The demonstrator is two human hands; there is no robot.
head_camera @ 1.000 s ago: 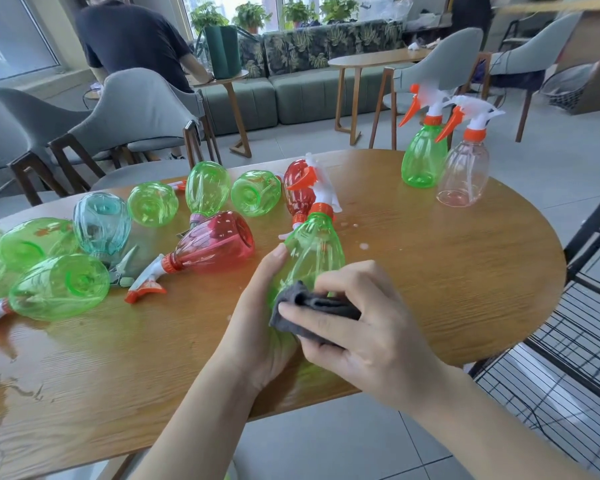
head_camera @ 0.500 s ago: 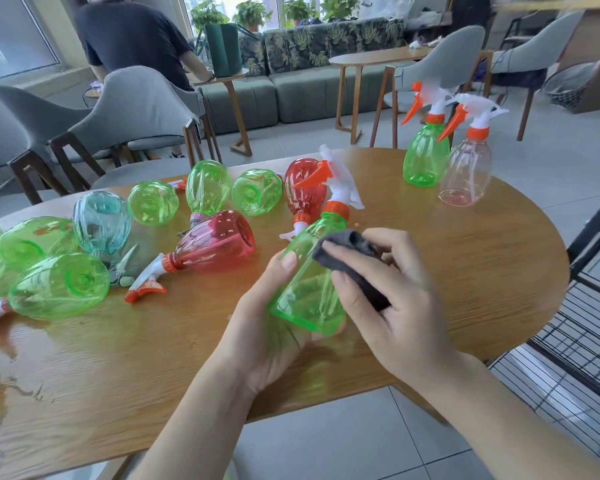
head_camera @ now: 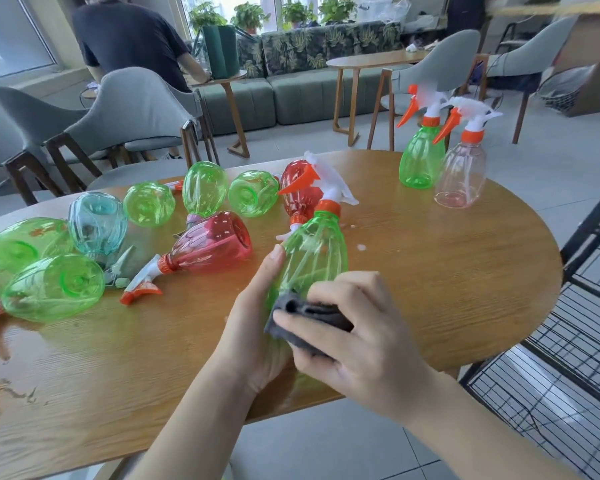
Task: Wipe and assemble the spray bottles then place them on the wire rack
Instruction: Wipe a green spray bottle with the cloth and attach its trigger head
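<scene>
Above the near edge of the wooden table (head_camera: 430, 271), the left hand (head_camera: 257, 327) grasps an assembled green spray bottle (head_camera: 312, 258), its long axis tilting away, nozzle farthest. The right hand (head_camera: 357, 334) pinches a grey cloth (head_camera: 305, 317) against its base. Other bottles lie leftward; the wire rack (head_camera: 568, 358) stands right, in a lounge.

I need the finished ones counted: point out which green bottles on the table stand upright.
Only one: the green bottle at the far right edge beside the clear bottle. The other green ones lie on their sides or are held.
</scene>
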